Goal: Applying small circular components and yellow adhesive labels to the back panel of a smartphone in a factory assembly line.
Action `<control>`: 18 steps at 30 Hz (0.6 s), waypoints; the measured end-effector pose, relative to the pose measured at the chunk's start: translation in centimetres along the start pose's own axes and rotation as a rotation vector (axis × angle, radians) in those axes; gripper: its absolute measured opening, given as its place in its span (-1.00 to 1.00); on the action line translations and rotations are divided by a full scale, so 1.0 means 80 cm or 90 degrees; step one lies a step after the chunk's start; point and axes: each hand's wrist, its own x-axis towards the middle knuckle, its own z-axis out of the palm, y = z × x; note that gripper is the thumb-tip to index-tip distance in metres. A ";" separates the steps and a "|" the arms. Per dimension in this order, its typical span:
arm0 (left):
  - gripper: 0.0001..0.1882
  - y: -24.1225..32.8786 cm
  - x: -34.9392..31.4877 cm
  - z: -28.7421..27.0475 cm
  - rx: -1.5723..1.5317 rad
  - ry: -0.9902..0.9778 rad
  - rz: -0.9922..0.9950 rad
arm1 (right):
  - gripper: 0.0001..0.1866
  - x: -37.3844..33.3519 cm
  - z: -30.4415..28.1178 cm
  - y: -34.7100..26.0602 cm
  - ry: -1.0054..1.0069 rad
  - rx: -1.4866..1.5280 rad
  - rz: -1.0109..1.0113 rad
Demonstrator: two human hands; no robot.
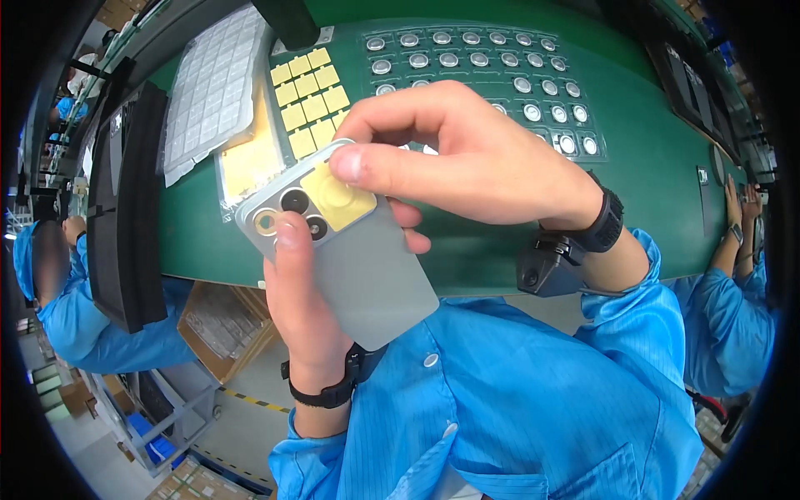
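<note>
My left hand (302,312) grips a grey smartphone (375,279), back side up and tilted, with its thumb beside the camera lenses and fingertips showing past the far edge. On the camera area lies a square yellow sticker (343,204) with a round outline in it, next to the uncovered lenses. My right hand (475,154) is closed at the phone's top corner, its thumb pressed on the sticker's upper edge and its index finger bent behind. Behind the hands, a sheet of similar yellow stickers (313,107) rests on the green table (475,242).
A clear tray (425,48) of round silver-rimmed parts lies at the back, partly behind my right hand. White moulded trays (212,92) sit over a yellow sheet at back left. Dark racks flank the table. Co-workers in blue sit at left (92,308) and right (725,308).
</note>
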 end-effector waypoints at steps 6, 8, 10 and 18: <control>-0.27 -0.001 -0.001 0.000 0.021 0.007 0.009 | -0.68 -0.001 0.002 0.004 0.002 0.042 -0.024; -0.26 -0.001 -0.002 0.002 0.032 0.006 0.006 | -0.69 -0.002 0.003 0.004 0.007 0.021 -0.032; -0.26 -0.003 -0.001 0.003 0.011 0.016 0.019 | -0.70 -0.001 0.004 0.003 0.005 0.000 -0.042; -0.28 -0.004 -0.002 0.004 0.004 0.012 0.019 | -0.72 -0.001 0.007 -0.001 0.023 -0.005 -0.021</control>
